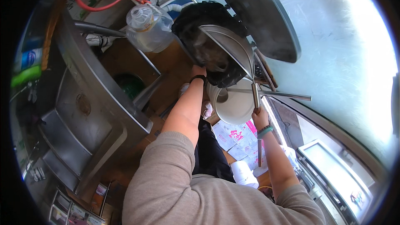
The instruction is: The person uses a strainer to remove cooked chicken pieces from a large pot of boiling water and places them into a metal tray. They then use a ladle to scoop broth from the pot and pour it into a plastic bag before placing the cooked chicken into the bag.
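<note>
My right hand point(260, 118) grips the long handle of a round metal pan or strainer point(226, 42). That utensil is tilted nearly on edge over the open mouth of a trash bin lined with a black plastic bag point(195, 17). Inside the bag is a blurred brownish mass point(214, 54) that I cannot make out. At the bin's near rim, my left hand point(199, 71) holds the edge of the bag; its fingertips are partly hidden. The bin's grey lid point(262, 15) is tipped back against frosted glass.
A white bucket point(232, 111) stands beside the bin, with a metal rod point(290, 95) lying across it. A large clear plastic jug point(149, 31) is left of the bin. The stainless steel sink point(78, 125) fills the left. Printed cartons point(237, 139) lie below the bucket.
</note>
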Demonstrator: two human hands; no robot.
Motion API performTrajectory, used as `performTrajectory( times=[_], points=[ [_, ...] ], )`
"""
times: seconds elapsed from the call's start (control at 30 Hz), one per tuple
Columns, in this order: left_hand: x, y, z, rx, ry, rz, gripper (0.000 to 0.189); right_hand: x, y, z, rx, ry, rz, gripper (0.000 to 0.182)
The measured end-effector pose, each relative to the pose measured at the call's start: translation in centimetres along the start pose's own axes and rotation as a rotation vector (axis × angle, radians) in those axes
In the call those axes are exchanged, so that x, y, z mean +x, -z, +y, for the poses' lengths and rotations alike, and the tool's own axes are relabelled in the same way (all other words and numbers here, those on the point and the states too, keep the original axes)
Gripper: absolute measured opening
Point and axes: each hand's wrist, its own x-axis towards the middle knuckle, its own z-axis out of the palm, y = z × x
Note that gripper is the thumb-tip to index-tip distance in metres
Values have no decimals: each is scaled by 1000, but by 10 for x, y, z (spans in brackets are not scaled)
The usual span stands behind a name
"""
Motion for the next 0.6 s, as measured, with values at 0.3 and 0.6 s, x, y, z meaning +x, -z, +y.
performTrajectory(
  times=[0.3,0.6],
  points=[
    [-10,9,28,-187,193,-58,24,2,-2,-2,344,-164,-150,12],
    [-1,5,15,-398,301,-126,22,6,12,-20,321,-84,-93,14]
  ],
)
